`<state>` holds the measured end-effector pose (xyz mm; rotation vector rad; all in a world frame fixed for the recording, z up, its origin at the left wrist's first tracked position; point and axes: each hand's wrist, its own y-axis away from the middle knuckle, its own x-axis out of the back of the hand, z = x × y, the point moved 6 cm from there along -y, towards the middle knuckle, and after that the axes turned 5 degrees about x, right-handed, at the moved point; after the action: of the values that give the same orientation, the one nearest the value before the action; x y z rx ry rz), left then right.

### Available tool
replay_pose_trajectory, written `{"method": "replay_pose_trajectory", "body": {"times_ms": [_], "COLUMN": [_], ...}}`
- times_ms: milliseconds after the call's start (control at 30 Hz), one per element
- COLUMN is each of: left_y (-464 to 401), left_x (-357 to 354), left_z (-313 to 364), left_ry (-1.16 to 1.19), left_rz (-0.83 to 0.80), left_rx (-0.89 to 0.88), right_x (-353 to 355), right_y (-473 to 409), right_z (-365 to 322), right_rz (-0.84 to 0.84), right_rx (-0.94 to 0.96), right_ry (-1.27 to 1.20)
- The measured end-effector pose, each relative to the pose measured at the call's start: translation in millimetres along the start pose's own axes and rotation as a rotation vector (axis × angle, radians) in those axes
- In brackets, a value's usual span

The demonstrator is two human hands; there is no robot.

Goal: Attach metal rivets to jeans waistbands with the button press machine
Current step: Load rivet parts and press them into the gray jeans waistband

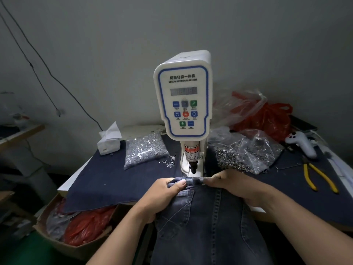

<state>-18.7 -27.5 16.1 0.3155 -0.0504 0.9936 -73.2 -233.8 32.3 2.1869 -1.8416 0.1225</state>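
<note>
A pair of dark blue jeans lies in front of me, its waistband stretched just below the press head of the white servo button machine. My left hand grips the waistband on the left, thumb on top of the fabric. My right hand pinches it on the right. A clear bag of silvery rivets lies left of the machine. Another bag of darker metal parts lies to the right.
A dark cloth covers the table. A tissue box stands at back left. Yellow-handled pliers, a white controller and red plastic bags lie right. A cardboard box with red plastic sits on the floor at left.
</note>
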Motion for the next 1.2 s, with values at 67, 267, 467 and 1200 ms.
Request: {"method": "replay_pose_trajectory", "body": {"times_ms": [67,267,467,1200], "left_y": [-4,-33,-55,-63], "left_x": [2,3,9,9], "left_z": [-1,10,2,-15], "left_ry": [0.038,0.067,-0.073,-0.021], "left_rz": [0.072,0.247,0.324,0.243], "left_rx": [-0.043,-0.044,-0.058,-0.082], "right_x": [4,24,35,31], "right_y": [-7,-26,-30,-32], "right_z": [2,8,24,47], "right_rz": [0.038,0.126,0.077,0.206], "right_rx": [0.020,0.010,-0.041,0.064], "right_ry": [-0.003,0.085,0.123,0.102]}}
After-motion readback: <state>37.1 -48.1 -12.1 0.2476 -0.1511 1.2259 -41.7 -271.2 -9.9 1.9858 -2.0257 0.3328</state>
